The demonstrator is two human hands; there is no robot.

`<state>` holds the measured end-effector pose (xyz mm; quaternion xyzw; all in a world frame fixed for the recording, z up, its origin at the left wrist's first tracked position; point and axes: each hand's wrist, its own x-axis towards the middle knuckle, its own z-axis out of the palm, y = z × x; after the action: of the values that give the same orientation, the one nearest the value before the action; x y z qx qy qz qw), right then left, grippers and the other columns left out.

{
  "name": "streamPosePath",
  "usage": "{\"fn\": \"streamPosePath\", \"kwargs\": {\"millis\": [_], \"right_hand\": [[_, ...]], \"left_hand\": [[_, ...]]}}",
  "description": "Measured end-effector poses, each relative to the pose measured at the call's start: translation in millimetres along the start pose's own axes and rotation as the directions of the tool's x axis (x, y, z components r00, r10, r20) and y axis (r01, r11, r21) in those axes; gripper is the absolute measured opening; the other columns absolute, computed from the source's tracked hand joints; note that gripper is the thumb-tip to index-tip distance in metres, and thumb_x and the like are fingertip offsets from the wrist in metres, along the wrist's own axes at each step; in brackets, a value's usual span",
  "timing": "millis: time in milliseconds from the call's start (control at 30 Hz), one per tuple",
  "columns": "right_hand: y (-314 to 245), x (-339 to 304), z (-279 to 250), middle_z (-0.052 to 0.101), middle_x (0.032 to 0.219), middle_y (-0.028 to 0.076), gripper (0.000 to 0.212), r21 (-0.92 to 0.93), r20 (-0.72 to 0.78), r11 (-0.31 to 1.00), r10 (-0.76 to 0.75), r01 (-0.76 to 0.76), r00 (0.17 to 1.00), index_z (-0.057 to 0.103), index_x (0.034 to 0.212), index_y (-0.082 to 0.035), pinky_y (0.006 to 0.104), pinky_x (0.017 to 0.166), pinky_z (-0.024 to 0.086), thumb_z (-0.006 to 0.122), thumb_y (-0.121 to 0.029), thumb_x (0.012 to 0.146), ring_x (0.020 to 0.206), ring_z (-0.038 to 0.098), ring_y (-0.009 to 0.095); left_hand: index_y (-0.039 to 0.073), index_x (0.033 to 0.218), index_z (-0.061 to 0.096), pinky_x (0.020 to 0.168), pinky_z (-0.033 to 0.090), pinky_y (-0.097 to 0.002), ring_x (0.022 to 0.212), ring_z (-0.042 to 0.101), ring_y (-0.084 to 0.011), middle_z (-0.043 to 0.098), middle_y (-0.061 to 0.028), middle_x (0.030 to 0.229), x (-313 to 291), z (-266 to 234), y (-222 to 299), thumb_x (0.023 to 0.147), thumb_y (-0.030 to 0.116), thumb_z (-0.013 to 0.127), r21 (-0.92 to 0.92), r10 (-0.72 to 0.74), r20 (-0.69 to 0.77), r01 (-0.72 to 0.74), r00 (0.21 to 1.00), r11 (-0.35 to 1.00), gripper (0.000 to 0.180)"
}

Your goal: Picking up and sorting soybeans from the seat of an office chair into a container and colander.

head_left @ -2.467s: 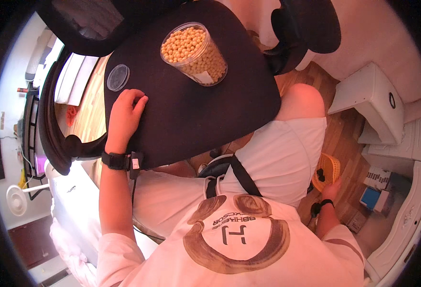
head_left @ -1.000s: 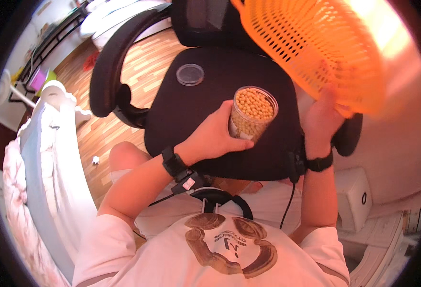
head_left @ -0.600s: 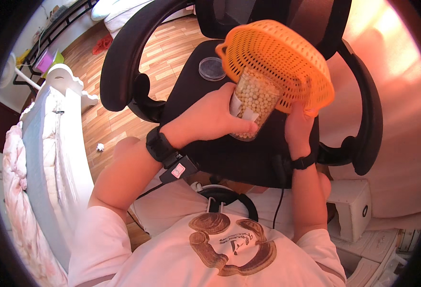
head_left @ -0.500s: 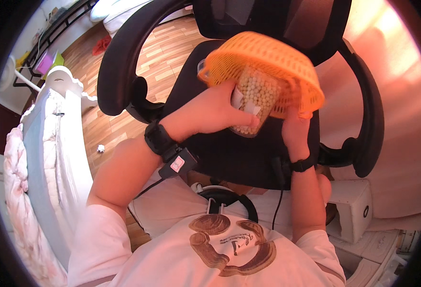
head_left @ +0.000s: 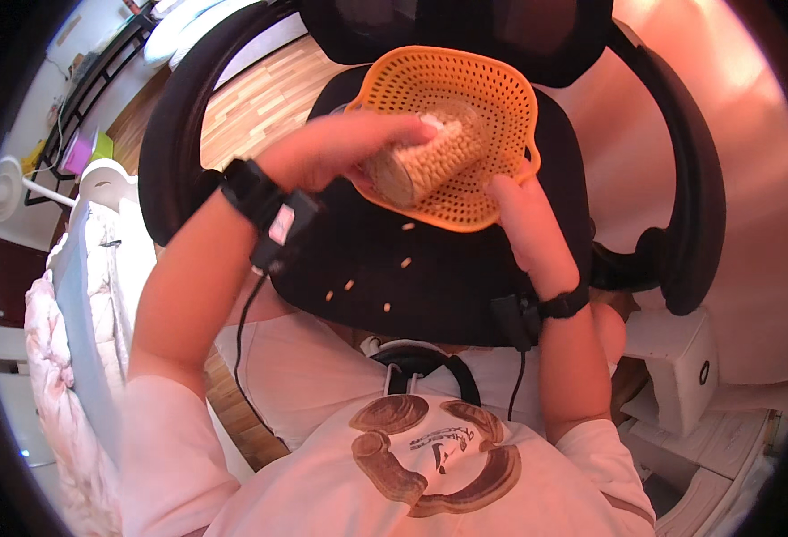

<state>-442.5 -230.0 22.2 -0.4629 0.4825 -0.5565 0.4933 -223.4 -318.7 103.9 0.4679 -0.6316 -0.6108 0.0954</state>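
My left hand (head_left: 345,148) is wrapped round a clear jar of pale, round soybeans (head_left: 443,161). The jar tilts, its upper end leaning into an orange plastic basket (head_left: 521,98) with a perforated wall. By its near right rim, my right hand (head_left: 532,219) grips the basket and keeps it tipped toward me. The basket floor is partly hidden behind the jar. Several loose beans (head_left: 349,285) show against the black chair seat (head_left: 465,286) below; whether they lie on it or are falling, I cannot tell.
Black armrests (head_left: 166,161) curve up on both sides of the chair. A white stool-like box (head_left: 671,367) stands at the lower right. Bedding (head_left: 54,358) lies along the left. Cables hang from the black devices on both wrists.
The basket has shifted left and turned its open side toward me. The jar has moved left and tilted over further. Several loose beans now show in front of the basket.
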Motion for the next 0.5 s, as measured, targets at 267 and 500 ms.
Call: {"fn": "streamPosePath", "kwargs": {"millis": [267,500], "right_hand": [[13.1,10.6,-12.9,0.068,0.105,0.018,0.059,0.152,0.147,0.883,0.424,-0.444,0.894,0.056,0.125,0.001,0.0386,0.083,0.059,0.051,-0.054,0.102,0.089,0.070,0.026],[14.3,7.6,-12.3,0.069,0.102,0.018,0.068,0.128,0.092,0.892,0.424,-0.433,0.901,0.060,0.121,0.002,0.0385,0.082,0.059,0.046,-0.061,0.102,0.088,0.071,0.027]], "left_hand": [[0.001,0.125,0.066,0.082,0.056,-0.0368,0.104,0.069,-0.0207,0.071,-0.0165,0.118,51.4,-3.4,29.7,0.082,0.055,0.075,0.675,0.044,-0.087,0.026,0.995,0.737,0.069],[0.005,0.123,0.066,0.089,0.055,-0.0415,0.102,0.069,-0.0344,0.070,-0.0220,0.109,39.7,14.5,50.3,0.072,0.045,0.083,0.963,0.399,-0.107,-0.005,0.911,0.269,0.067]]}}
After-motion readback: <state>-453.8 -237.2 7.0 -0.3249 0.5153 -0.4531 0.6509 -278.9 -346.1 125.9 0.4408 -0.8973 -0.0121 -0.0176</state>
